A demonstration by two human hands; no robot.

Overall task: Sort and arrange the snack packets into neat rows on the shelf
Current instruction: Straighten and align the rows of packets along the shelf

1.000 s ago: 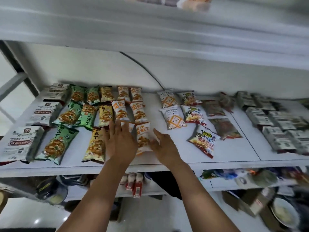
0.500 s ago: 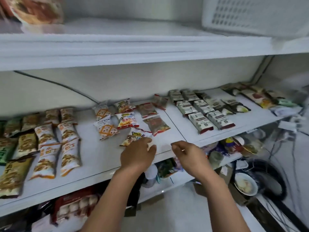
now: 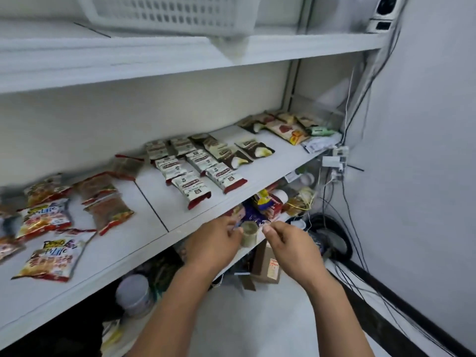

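Both grips have swung right, off the orange rows: left grip (image 3: 213,243) and right grip (image 3: 291,249) hang loosely curled, grasping nothing, before the shelf (image 3: 280,164) edge. White-and-red snack packets (image 3: 192,186) lie just beyond them, probably the next rows to straighten.

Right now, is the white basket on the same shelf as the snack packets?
No, the white basket sits on the shelf above the snack packets.
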